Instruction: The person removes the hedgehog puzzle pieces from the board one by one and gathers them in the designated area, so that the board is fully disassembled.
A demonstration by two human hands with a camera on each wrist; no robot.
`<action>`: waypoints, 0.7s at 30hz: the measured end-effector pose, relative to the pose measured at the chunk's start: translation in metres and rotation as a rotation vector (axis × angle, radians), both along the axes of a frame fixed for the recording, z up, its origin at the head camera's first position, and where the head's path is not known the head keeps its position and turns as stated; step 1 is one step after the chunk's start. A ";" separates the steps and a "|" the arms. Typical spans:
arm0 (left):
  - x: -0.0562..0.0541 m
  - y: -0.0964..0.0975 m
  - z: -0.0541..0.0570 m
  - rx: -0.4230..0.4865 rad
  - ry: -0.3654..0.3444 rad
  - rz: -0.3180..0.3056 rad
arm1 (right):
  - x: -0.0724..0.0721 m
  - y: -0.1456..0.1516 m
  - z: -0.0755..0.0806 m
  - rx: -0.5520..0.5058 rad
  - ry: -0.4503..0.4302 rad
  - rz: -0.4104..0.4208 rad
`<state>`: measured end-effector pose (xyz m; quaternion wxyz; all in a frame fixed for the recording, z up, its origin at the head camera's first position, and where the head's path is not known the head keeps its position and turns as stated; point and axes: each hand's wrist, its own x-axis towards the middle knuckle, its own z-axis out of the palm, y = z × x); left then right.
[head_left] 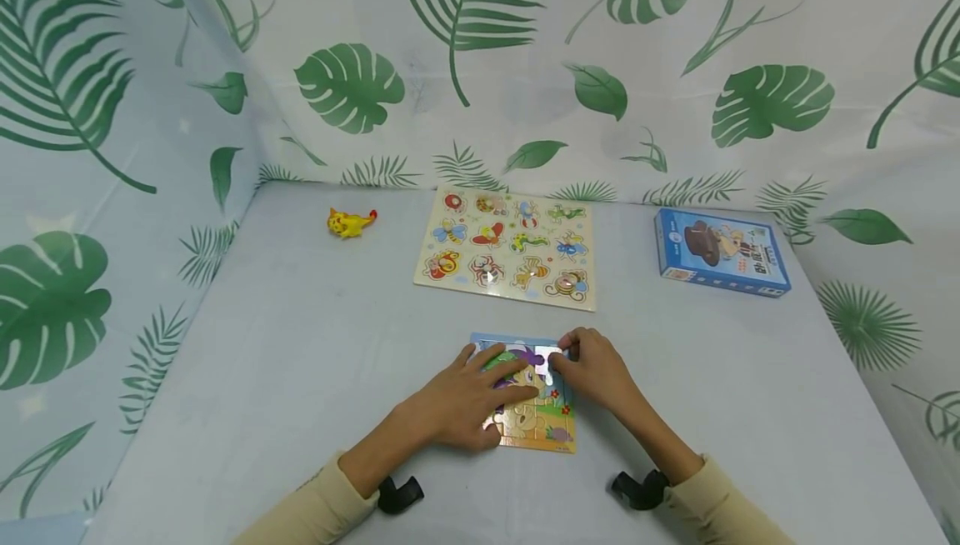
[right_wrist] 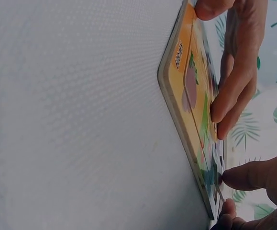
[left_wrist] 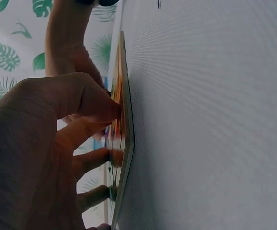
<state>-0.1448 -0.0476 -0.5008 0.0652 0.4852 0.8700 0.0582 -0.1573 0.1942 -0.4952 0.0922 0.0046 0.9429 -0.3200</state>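
A small jigsaw puzzle (head_left: 536,438) with a cartoon picture lies flat on the table in front of the person. The left hand (head_left: 465,403) spreads over its left half, fingertips pressing on the pieces and thumb near the lower left edge. At the upper right corner the right hand (head_left: 600,372) pinches a puzzle piece (right_wrist: 218,181) between thumb and fingers. In the right wrist view this piece tilts up from the board's surface. The left wrist view shows the board (left_wrist: 127,139) edge-on under the left fingertips. Part of the picture is hidden beneath the left hand.
Behind the jigsaw lies a wooden board with insect pictures (head_left: 504,249). A yellow toy figure (head_left: 349,223) is at the back left, and a blue box (head_left: 722,252) lies at the back right. Leaf-patterned cloth (head_left: 517,70) borders the white table (head_left: 300,345).
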 end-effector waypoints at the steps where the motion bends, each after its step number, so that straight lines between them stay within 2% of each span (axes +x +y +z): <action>1: 0.000 0.000 0.000 0.000 0.002 0.000 | 0.000 0.000 0.000 -0.005 0.000 0.000; 9: 0.000 0.000 -0.001 0.006 0.001 0.003 | 0.006 0.002 0.001 -0.106 0.009 0.033; 21: 0.000 0.000 -0.003 0.015 -0.009 0.007 | 0.009 0.017 -0.002 -0.252 0.091 0.038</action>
